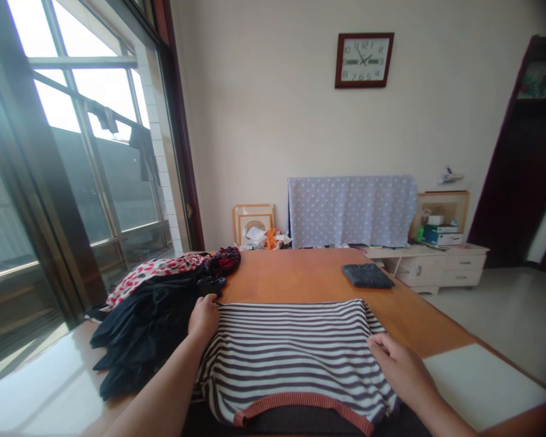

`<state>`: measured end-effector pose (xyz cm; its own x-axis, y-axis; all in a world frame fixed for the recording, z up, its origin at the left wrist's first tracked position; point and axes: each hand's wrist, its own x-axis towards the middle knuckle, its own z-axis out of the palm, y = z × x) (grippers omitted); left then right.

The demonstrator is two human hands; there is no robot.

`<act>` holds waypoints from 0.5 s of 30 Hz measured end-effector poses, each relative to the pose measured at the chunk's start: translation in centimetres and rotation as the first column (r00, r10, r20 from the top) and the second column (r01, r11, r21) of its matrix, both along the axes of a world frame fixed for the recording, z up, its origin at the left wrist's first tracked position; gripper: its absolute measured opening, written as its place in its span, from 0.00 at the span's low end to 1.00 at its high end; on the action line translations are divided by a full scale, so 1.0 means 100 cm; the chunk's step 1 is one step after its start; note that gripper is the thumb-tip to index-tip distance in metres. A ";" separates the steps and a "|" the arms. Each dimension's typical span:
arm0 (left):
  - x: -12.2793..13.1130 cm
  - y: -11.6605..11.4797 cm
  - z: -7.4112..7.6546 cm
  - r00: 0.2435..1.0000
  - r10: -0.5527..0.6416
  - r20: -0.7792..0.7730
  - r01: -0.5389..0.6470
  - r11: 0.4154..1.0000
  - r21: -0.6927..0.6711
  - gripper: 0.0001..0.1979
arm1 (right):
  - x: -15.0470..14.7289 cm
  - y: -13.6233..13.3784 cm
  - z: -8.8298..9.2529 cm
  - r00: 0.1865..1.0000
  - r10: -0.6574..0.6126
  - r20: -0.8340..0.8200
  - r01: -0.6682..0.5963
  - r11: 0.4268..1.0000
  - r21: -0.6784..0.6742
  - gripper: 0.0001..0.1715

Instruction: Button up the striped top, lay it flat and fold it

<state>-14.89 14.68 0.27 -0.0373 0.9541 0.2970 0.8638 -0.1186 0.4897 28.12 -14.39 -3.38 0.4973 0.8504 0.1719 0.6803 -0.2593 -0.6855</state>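
A black-and-white striped shirt (295, 346) lies spread on the table, its reddish-brown ribbed neckline towards me and its far edge folded straight across. My left hand (204, 317) is closed on the shirt's far left corner, beside the dark clothes. On the other side, my right hand (398, 358) pinches the shirt's right edge about halfway along, thumb on top. Part of the shirt's near edge runs out at the bottom of the view.
A heap of dark clothes (141, 328) with a red-spotted white garment (157, 271) covers the table's left side. A folded dark grey cloth (367, 275) sits at the far right of the wooden table (282, 273). Behind stands a low white cabinet (459, 270); windows (104, 152) line the left.
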 end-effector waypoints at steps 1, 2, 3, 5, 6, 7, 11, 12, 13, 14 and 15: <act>0.002 -0.001 0.000 1.000 -0.006 -0.022 0.006 1.000 -0.007 0.21 | 0.000 0.000 0.000 1.000 0.000 0.000 0.000 1.000 0.011 0.22; 0.003 -0.003 0.000 0.999 -0.011 -0.043 0.011 1.000 -0.017 0.21 | 0.000 0.000 0.000 1.000 -0.004 0.000 0.004 1.000 0.021 0.21; 0.004 -0.004 0.002 0.998 -0.016 -0.063 0.014 0.999 -0.028 0.21 | -0.001 -0.001 0.000 1.000 -0.012 -0.001 0.012 1.000 0.028 0.21; 0.006 -0.007 0.009 0.995 -0.020 -0.100 0.014 0.998 -0.053 0.22 | -0.002 -0.001 0.001 1.000 -0.028 -0.002 0.028 0.999 0.035 0.20; 0.007 -0.009 0.014 0.993 -0.014 -0.117 0.006 0.998 -0.063 0.22 | -0.003 -0.001 0.001 1.000 -0.030 -0.003 0.030 0.999 0.038 0.19; 0.008 -0.011 0.020 0.991 -0.002 -0.131 -0.007 0.998 -0.068 0.23 | -0.003 -0.001 0.002 1.000 -0.029 -0.002 0.029 0.999 0.044 0.19; 0.019 -0.025 0.037 0.970 0.049 -0.240 -0.054 0.998 -0.015 0.25 | -0.007 -0.002 0.006 1.000 -0.029 0.004 0.029 0.997 0.071 0.19; 0.023 -0.029 0.038 0.961 0.023 -0.274 -0.027 1.000 -0.010 0.25 | -0.008 -0.002 0.007 1.000 -0.030 0.005 0.029 0.997 0.075 0.19; 0.027 -0.034 0.036 0.951 -0.020 -0.308 0.016 1.000 -0.014 0.24 | -0.009 -0.002 0.008 1.000 -0.030 0.003 0.030 0.996 0.078 0.19; 0.031 -0.038 0.032 0.939 -0.071 -0.336 0.068 0.997 -0.022 0.23 | -0.009 -0.002 0.008 0.999 -0.034 0.000 0.033 0.996 0.083 0.19; 0.033 -0.042 0.026 0.926 -0.124 -0.358 0.120 0.992 -0.034 0.23 | -0.009 -0.001 0.008 0.999 -0.038 -0.006 0.038 0.995 0.090 0.19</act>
